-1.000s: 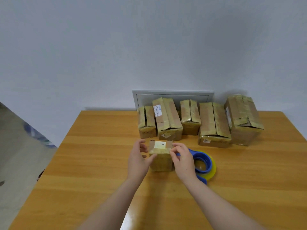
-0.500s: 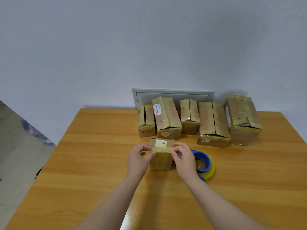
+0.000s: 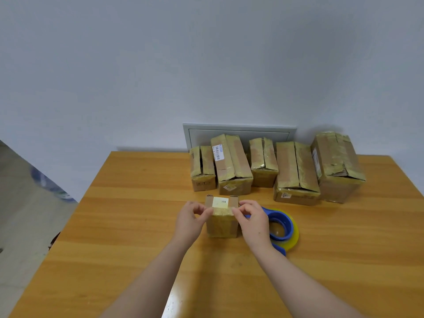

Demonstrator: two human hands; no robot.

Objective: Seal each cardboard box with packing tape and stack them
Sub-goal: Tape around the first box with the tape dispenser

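Taped boxes [image 3: 296, 171] stand five in a row along the far edge of the desk [image 3: 137, 226]. Nearer, a blue tape dispenser [image 3: 283, 228] lies just right of the small box [image 3: 221, 226] at mid-desk. Left grip [image 3: 189, 222] and right grip [image 3: 254, 222] each pinch its upper front edge.

Wooden table [image 3: 128, 226] against pale wall [image 3: 160, 65]; grey floor [image 3: 20, 214].

Bare forearms [image 3: 149, 278] — bare left hand [image 3: 190, 222], bare right hand [image 3: 253, 222]
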